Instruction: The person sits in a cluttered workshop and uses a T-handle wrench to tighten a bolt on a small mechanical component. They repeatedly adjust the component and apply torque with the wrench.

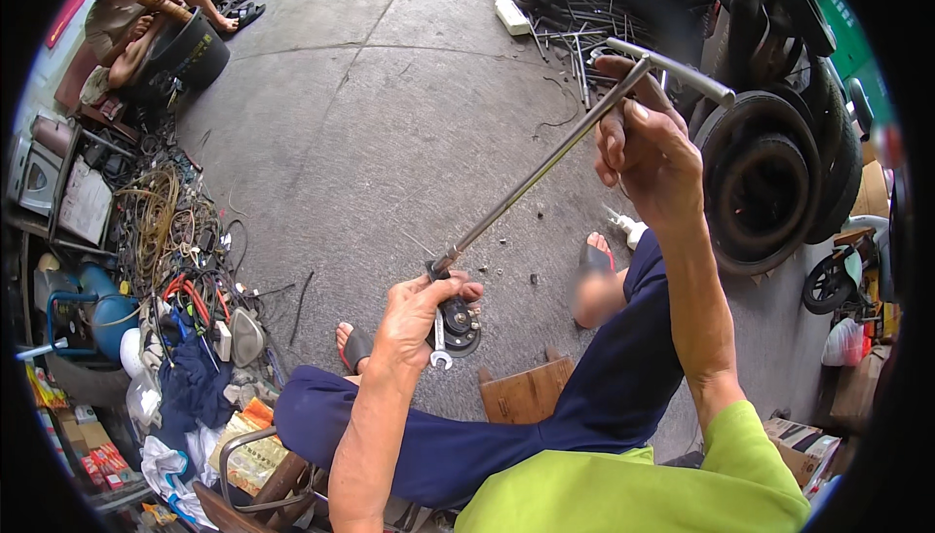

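Observation:
A long metal T-handle wrench (545,178) slants between my hands, crossbar up at the right. My left hand (404,319) is closed around its lower end, by a small dark piece at the tip. At the upper end my right hand (653,148) has its fingers curled loosely at the crossbar joint. Just below my left fingers is a round black part (458,324) with bolt heads; I cannot tell whether the hand also holds it. A silver open-ended spanner (441,348) lies against that part, its upper end hidden by the hand.
A low wooden stool (526,392) stands between my legs. Tyres (760,183) stack up at right, with metal rods (584,46) beyond. A white bottle (628,229) is near my right foot. Tangled cables (161,212) line the left. Another person (122,22) sits by a black bucket (190,51).

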`<action>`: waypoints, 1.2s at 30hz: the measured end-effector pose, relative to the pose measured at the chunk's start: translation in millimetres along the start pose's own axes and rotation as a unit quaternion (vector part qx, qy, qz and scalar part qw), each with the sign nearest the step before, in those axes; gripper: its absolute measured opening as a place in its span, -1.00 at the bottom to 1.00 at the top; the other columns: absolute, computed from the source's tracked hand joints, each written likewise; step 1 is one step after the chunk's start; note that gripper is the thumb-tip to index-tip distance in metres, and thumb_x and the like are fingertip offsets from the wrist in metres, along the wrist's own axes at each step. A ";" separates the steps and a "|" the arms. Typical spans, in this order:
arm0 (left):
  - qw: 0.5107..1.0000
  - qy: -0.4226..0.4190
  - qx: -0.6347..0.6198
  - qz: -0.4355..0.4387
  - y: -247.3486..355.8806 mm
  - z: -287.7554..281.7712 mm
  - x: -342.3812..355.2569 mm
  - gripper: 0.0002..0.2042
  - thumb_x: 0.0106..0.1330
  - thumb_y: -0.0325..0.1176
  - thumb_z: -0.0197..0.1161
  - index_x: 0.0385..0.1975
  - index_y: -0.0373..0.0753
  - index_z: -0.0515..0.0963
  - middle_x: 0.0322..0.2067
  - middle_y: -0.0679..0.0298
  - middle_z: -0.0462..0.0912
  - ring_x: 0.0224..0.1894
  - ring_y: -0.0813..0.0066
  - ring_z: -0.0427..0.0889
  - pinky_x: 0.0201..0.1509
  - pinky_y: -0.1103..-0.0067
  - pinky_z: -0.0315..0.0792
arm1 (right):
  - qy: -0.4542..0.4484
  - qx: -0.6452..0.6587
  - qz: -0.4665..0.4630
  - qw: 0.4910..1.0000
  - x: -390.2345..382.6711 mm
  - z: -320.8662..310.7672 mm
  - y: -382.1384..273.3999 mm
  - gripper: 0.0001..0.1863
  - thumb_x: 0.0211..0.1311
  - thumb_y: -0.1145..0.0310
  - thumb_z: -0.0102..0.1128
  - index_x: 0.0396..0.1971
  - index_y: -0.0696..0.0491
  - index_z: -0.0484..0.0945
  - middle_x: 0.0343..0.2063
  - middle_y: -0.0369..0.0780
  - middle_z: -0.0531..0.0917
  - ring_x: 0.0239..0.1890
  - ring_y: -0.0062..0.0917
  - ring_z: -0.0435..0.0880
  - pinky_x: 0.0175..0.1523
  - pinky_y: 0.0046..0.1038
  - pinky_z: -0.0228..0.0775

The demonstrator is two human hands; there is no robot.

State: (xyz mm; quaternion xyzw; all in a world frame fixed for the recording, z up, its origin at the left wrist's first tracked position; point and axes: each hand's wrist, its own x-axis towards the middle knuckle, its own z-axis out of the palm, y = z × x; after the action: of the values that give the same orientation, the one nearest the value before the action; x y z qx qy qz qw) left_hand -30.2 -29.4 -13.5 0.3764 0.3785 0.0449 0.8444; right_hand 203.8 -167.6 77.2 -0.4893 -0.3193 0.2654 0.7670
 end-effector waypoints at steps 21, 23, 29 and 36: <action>0.994 0.071 0.082 0.031 3.3 1.2 3.7 -0.85 0.21 -0.48 0.12 -0.26 -0.37 0.51 -0.48 0.12 0.65 -0.47 0.49 0.63 -0.43 0.62 0.51 | 0.063 0.055 0.021 0.996 -8.9 1.3 4.6 -0.20 0.26 -0.09 0.07 0.20 0.31 0.18 0.06 0.23 0.46 0.11 -0.02 0.54 0.12 -0.14 0.55; 0.993 0.080 0.081 0.036 3.3 4.2 3.6 -0.85 0.21 -0.47 0.12 -0.26 -0.37 0.51 -0.49 0.13 0.64 -0.47 0.51 0.62 -0.42 0.63 0.49 | 0.083 0.091 0.022 0.992 -7.4 1.7 9.5 -0.20 0.27 -0.10 0.06 0.18 0.34 0.16 0.08 0.26 0.44 0.14 -0.02 0.51 0.15 -0.13 0.53; 0.985 0.098 0.128 0.057 5.3 6.1 5.1 -0.84 0.19 -0.47 0.10 -0.27 -0.35 0.52 -0.49 0.18 0.63 -0.45 0.57 0.57 -0.38 0.66 0.41 | 0.162 -0.130 -0.012 0.978 -5.0 -0.4 14.6 -0.36 0.43 -0.06 -0.15 0.14 0.28 0.21 -0.16 0.18 0.62 -0.26 -0.15 0.74 -0.36 -0.30 0.73; 0.951 0.153 0.233 0.131 6.6 -2.6 4.4 -0.84 0.20 -0.43 0.12 -0.29 -0.34 0.52 -0.51 0.24 0.58 -0.46 0.54 0.55 -0.37 0.63 0.40 | 0.191 -0.426 -0.121 0.876 -7.0 -17.9 20.4 -0.54 0.44 -0.06 -0.15 0.08 -0.07 0.49 -0.23 -0.17 0.63 -0.22 -0.56 0.68 -0.22 -0.53 0.61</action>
State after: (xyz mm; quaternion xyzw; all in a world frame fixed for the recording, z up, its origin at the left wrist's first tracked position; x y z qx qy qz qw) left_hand -27.5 -21.5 -12.8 0.5974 0.4507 0.1224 0.6519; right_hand 210.7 -175.3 51.1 -0.7674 -0.3055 -0.0900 0.5565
